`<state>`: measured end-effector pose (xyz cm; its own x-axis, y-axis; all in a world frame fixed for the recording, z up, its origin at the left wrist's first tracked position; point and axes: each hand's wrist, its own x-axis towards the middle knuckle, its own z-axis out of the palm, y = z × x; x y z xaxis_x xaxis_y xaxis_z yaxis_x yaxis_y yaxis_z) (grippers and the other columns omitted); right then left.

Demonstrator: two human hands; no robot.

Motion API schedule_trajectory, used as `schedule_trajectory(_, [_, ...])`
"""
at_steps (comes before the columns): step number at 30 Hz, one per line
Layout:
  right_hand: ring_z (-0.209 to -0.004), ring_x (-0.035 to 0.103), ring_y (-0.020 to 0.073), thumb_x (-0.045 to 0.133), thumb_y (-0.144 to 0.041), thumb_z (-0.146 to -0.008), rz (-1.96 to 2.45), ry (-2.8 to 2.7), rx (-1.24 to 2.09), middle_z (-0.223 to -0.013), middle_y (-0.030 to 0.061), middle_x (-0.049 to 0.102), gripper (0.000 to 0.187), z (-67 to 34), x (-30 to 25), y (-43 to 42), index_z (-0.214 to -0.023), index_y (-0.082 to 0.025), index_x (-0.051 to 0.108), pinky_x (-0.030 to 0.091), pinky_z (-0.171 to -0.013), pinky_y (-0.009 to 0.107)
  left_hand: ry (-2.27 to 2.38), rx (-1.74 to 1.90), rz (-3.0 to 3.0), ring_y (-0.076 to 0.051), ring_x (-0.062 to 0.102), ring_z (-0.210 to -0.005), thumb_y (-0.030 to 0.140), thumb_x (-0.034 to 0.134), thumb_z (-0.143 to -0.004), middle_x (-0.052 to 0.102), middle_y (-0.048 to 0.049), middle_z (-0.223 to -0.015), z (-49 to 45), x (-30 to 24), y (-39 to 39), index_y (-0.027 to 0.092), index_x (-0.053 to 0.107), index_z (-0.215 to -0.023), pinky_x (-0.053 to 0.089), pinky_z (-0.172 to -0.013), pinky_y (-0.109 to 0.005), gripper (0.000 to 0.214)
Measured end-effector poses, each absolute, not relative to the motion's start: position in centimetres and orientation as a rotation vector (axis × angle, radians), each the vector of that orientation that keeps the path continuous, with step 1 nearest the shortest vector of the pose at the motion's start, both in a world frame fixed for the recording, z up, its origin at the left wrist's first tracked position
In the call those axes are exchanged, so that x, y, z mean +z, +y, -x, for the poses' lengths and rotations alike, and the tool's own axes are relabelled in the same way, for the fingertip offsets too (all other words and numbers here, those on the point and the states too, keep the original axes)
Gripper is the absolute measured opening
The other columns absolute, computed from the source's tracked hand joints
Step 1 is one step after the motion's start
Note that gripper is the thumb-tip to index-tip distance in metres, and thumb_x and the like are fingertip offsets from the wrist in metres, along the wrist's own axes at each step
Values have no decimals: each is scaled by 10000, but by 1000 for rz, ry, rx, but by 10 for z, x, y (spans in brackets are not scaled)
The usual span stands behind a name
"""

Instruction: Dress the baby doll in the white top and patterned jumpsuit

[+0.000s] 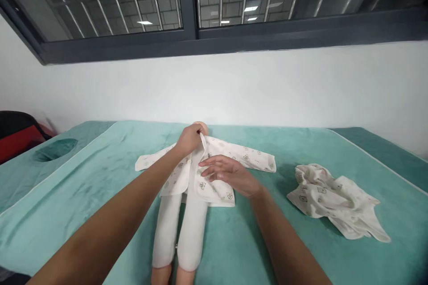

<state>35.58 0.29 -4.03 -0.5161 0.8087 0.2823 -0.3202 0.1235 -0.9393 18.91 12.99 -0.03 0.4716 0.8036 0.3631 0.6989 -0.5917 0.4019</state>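
A doll (192, 227) lies on its back with its legs toward me, in white leggings and a white printed baby jacket (216, 189) whose front hangs partly apart. Both jacket sleeves stretch out sideways. Up at the collar, my left hand (191, 139) pinches the jacket's front edge and covers part of the doll's head. My right hand (230, 173) is over the jacket's right front panel, fingers extended and slightly apart, gripping nothing. Whether its fingertips touch the cloth I cannot tell.
The doll lies on a green padded massage bed (127, 227) with a round hole at the left. A crumpled white printed garment (334, 200) lies to the right. Behind are a white wall and a dark-framed window (214, 44). A red and black bag (23, 136) sits far left.
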Motion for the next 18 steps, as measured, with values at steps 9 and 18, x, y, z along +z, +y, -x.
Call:
schedule_trajectory(9, [-709, 499, 131, 656, -406, -844, 1066, -1598, 1106, -802, -8, 565, 225, -341, -64, 0, -877, -199, 573, 403, -669, 277, 1567, 1031, -2169, -222, 611, -903, 247, 443, -866, 655, -81, -990, -105, -34, 85, 232, 532, -897, 484, -803, -380, 95])
schedule_trajectory(18, [-646, 400, 149, 461, -370, -952, 1444, -1721, 501, -696, -26, 431, 286, -292, -80, -43, -718, -226, 379, 332, -610, 293, 1488, 1056, -1685, -194, 600, -746, 517, 396, -921, 638, -11, -809, -69, -94, 0, 205, 537, -942, 455, -703, -318, 343])
